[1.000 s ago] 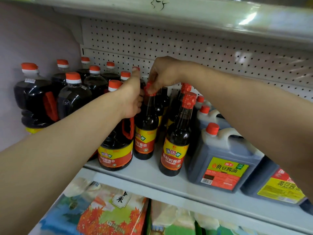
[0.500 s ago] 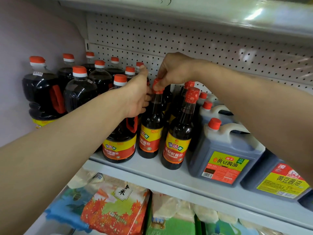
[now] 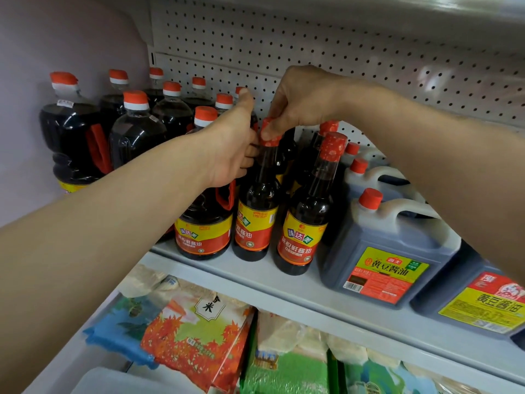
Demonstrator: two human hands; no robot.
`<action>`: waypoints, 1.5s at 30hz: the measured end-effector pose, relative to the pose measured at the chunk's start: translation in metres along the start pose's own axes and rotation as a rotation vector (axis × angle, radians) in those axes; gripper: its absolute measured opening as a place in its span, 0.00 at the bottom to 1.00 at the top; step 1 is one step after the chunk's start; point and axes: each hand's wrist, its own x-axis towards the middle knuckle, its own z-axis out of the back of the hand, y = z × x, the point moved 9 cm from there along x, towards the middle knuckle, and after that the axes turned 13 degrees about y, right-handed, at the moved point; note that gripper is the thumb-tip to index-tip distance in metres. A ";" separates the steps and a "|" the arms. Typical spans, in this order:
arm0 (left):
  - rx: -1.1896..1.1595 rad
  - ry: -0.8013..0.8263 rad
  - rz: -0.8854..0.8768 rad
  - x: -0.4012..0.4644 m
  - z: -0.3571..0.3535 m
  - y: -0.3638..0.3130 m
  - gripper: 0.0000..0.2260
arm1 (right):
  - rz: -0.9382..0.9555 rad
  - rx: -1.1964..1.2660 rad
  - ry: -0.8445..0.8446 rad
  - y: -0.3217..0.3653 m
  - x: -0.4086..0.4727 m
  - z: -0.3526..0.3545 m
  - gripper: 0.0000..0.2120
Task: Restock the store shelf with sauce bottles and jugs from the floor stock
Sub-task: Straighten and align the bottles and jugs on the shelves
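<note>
Your right hand [image 3: 301, 100] pinches the red cap of a slim glass bottle [image 3: 257, 211] of dark sauce; your left hand [image 3: 230, 149] grips its neck on the grey metal shelf [image 3: 284, 282].

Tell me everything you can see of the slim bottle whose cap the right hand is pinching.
The slim bottle is tall, long-necked, of clear glass or plastic, filled with dark sauce. It has a red cap and a red and yellow label with Chinese print. It stands on the grey shelf, leaning slightly, between a handled jug and a matching bottle. The right hand pinches its cap; the left hand touches its neck.
</note>
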 end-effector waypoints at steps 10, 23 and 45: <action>-0.037 -0.008 -0.017 -0.009 0.001 0.008 0.44 | 0.024 0.136 0.023 -0.011 -0.004 0.011 0.21; -0.112 -0.140 -0.030 -0.027 0.007 0.063 0.43 | -0.075 0.090 -0.032 -0.062 0.070 0.004 0.29; 0.653 -0.499 -0.011 -0.031 0.006 0.066 0.28 | -0.070 0.031 0.000 -0.083 0.087 0.006 0.23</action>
